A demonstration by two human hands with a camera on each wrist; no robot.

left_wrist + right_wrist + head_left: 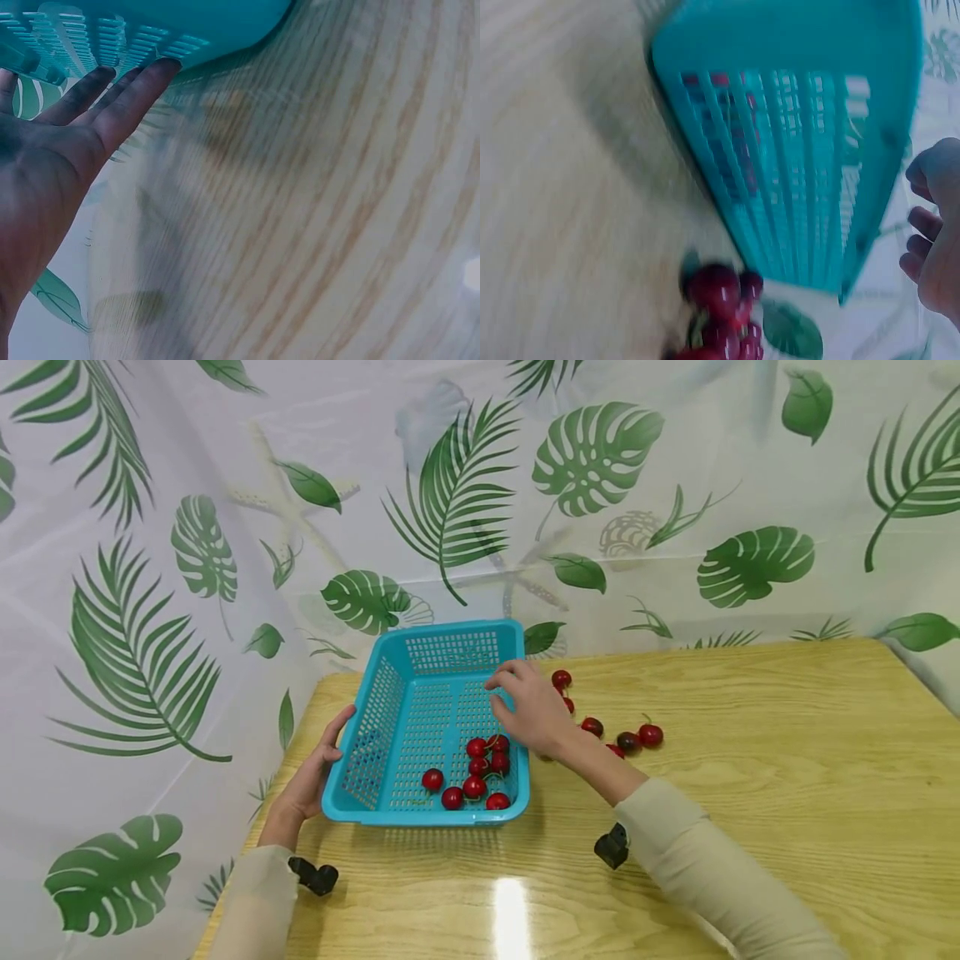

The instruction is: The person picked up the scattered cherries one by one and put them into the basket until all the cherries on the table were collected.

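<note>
A blue plastic basket (427, 817) with slotted walls sits on the table, several red cherries (474, 787) gathered in its near right corner. My left hand (310, 779) is at the basket's left side; in the left wrist view its straight fingers (127, 112) touch the outer wall. Over the basket's right rim is my right hand (536, 706), fingers bent loosely, thumb apart from them. No cherry shows in that hand in the right wrist view. More cherries (651, 736) lie on the table right of the basket, some partly hidden behind my right hand and forearm.
The wooden table (787, 793) extends to the right of the loose cherries. A white leaf-print curtain (465, 485) hangs behind the table and along its left side. A black wrist camera (612, 847) is on my right wrist, another (315, 877) on my left.
</note>
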